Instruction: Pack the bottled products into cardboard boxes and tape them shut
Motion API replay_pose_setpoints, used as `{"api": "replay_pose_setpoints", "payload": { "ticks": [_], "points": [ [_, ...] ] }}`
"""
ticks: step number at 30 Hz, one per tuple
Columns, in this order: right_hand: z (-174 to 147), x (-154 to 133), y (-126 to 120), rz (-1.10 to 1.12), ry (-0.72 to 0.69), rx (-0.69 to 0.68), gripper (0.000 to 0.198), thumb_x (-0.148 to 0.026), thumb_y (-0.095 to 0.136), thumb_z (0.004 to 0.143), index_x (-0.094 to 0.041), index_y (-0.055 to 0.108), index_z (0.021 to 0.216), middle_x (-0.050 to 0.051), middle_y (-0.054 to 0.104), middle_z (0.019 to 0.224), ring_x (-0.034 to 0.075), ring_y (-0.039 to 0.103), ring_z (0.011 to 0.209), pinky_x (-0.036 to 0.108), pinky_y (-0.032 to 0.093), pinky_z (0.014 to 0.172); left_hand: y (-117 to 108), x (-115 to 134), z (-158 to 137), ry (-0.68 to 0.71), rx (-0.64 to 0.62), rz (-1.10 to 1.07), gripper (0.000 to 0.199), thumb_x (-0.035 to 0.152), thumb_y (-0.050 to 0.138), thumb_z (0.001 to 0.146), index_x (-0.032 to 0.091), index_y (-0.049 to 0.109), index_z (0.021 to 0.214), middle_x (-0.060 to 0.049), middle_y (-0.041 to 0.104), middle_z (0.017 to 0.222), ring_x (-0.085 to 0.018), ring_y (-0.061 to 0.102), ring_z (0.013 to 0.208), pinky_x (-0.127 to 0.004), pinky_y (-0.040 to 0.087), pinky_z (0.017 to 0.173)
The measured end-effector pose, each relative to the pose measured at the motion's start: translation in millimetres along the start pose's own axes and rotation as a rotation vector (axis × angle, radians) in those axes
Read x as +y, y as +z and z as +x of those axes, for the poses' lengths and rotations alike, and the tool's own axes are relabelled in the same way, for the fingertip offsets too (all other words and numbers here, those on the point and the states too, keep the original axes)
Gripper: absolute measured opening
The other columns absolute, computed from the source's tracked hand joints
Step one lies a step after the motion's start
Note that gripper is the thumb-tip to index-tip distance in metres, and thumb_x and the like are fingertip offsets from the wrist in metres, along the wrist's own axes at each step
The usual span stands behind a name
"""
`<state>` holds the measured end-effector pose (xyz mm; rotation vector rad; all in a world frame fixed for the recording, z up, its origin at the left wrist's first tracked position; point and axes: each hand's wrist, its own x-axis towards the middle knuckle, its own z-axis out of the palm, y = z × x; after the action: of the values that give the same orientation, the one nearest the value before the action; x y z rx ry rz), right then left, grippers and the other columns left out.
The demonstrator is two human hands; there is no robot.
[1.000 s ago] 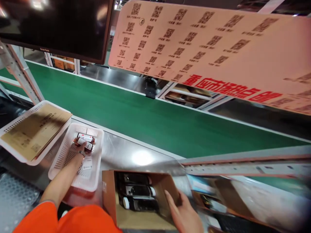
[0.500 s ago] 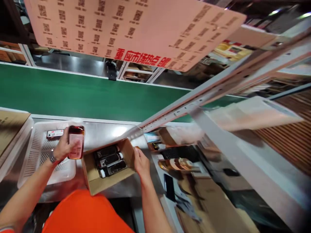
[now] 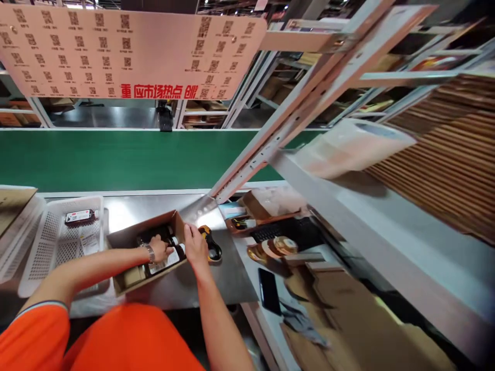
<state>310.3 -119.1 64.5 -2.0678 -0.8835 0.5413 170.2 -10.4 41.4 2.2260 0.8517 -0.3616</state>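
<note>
My left hand (image 3: 160, 251) reaches down into an open cardboard box (image 3: 132, 277), its fingers on a dark bottle with a white label (image 3: 165, 263). Other dark bottles lie beside it in the box, partly hidden by the hand. My right hand (image 3: 196, 247) grips the box's right end wall, fingers closed over the edge. Just right of that hand lies a yellow and black handheld tool (image 3: 211, 244). In the white perforated basket (image 3: 33, 257) on the left sit another dark labelled bottle (image 3: 80, 217) and a printed slip (image 3: 89, 242).
Behind the metal bench (image 3: 124, 206) runs a green conveyor belt (image 3: 116, 159). A slanted metal post (image 3: 266, 144) rises at the right of the box. The side table holds tape rolls (image 3: 284, 246), a phone (image 3: 269, 291) and a keyboard (image 3: 278, 232). A sign with codes (image 3: 162, 56) hangs above.
My left hand has brought the bottle from above the basket rightward and down into the box. My right hand remains on the box's end wall. The camera view has turned.
</note>
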Motion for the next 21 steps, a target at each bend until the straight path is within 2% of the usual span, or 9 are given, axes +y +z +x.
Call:
{"api": "replay_pose_setpoints", "payload": {
  "ticks": [2, 4, 7, 9, 12, 14, 16, 19, 21],
  "points": [
    [-2.4, 0.1, -1.1, 0.004, -0.009, -0.011, 0.074, -0.065, 0.029, 0.107, -0.018, 0.073, 0.144, 0.018, 0.079, 0.140, 0.035, 0.072, 0.130, 0.048, 0.054, 0.112, 5.4, 3.9, 2.3, -0.053, -0.001, 0.080, 0.048, 0.053, 0.060, 0.105, 0.013, 0.084, 0.117, -0.029, 0.071, 0.137, -0.048, 0.069, 0.135, -0.057, 0.055, 0.112],
    [-3.1, 0.6, -1.9, 0.009, -0.030, -0.016, 0.074, -0.063, 0.029, 0.107, -0.016, 0.071, 0.145, 0.019, 0.078, 0.142, 0.035, 0.071, 0.132, 0.048, 0.053, 0.114, 5.1, 6.6, 2.1, -0.075, -0.018, 0.123, 0.047, 0.052, 0.062, 0.104, 0.012, 0.084, 0.119, -0.030, 0.072, 0.136, -0.047, 0.073, 0.129, -0.054, 0.057, 0.109],
    [-1.9, 1.6, -2.4, -0.017, -0.072, -0.034, 0.071, -0.057, 0.031, 0.107, -0.014, 0.069, 0.148, 0.021, 0.077, 0.143, 0.036, 0.072, 0.132, 0.050, 0.054, 0.115, -2.4, 7.8, -3.8, -0.080, -0.009, 0.144, 0.047, 0.042, 0.063, 0.104, 0.013, 0.077, 0.140, -0.029, 0.074, 0.136, -0.042, 0.077, 0.123, -0.049, 0.059, 0.105],
    [-0.7, 2.2, -2.3, -0.055, -0.109, -0.044, 0.068, -0.052, 0.032, 0.107, -0.012, 0.067, 0.149, 0.022, 0.076, 0.144, 0.036, 0.072, 0.133, 0.051, 0.054, 0.115, -12.6, 4.0, -15.1, -0.022, 0.030, 0.133, 0.057, 0.037, 0.067, 0.102, 0.016, 0.066, 0.154, -0.026, 0.075, 0.140, -0.039, 0.075, 0.128, -0.046, 0.058, 0.109],
    [0.7, 3.1, -2.3, -0.126, -0.133, -0.066, 0.070, -0.050, 0.032, 0.106, -0.010, 0.063, 0.154, 0.024, 0.073, 0.149, 0.038, 0.071, 0.135, 0.054, 0.054, 0.116, -40.7, -15.7, -45.7, 0.196, 0.156, 0.025, 0.056, 0.040, 0.070, 0.101, 0.019, 0.069, 0.152, -0.018, 0.080, 0.133, -0.033, 0.076, 0.121, -0.043, 0.058, 0.110],
    [1.5, 4.2, -2.3, -0.178, -0.127, -0.087, 0.072, -0.051, 0.034, 0.105, -0.009, 0.060, 0.158, 0.024, 0.072, 0.151, 0.039, 0.070, 0.137, 0.054, 0.053, 0.117, -69.1, -42.2, -71.4, 0.279, 0.316, -0.090, 0.046, 0.042, 0.065, 0.104, 0.021, 0.076, 0.143, -0.014, 0.084, 0.121, -0.028, 0.078, 0.107, -0.040, 0.060, 0.102],
    [2.5, 6.2, -1.9, -0.234, -0.116, -0.093, 0.072, -0.052, 0.036, 0.105, -0.011, 0.058, 0.160, 0.024, 0.071, 0.151, 0.039, 0.069, 0.138, 0.053, 0.053, 0.116, -102.0, -80.1, -95.6, 0.213, 0.520, -0.171, 0.041, 0.039, 0.060, 0.107, 0.021, 0.079, 0.138, -0.010, 0.085, 0.115, -0.024, 0.077, 0.100, -0.037, 0.061, 0.097],
    [5.1, 10.6, 0.4, -0.333, -0.076, -0.090, 0.070, -0.053, 0.038, 0.105, -0.015, 0.057, 0.161, 0.022, 0.071, 0.150, 0.039, 0.070, 0.136, 0.054, 0.055, 0.113, -145.8, -150.7, -120.7, -0.109, 0.765, -0.185, 0.037, 0.029, 0.058, 0.106, 0.017, 0.078, 0.135, -0.011, 0.083, 0.120, -0.023, 0.076, 0.106, -0.034, 0.059, 0.103],
    [7.4, 13.4, 2.6, -0.397, -0.064, -0.089, 0.071, -0.054, 0.038, 0.105, -0.015, 0.055, 0.162, 0.022, 0.070, 0.151, 0.040, 0.070, 0.137, 0.056, 0.056, 0.112, -162.3, -197.4, -128.1, -0.335, 0.804, -0.168, 0.037, 0.021, 0.061, 0.102, 0.013, 0.075, 0.135, -0.012, 0.081, 0.124, -0.023, 0.075, 0.113, -0.034, 0.056, 0.110]
  ]
}}
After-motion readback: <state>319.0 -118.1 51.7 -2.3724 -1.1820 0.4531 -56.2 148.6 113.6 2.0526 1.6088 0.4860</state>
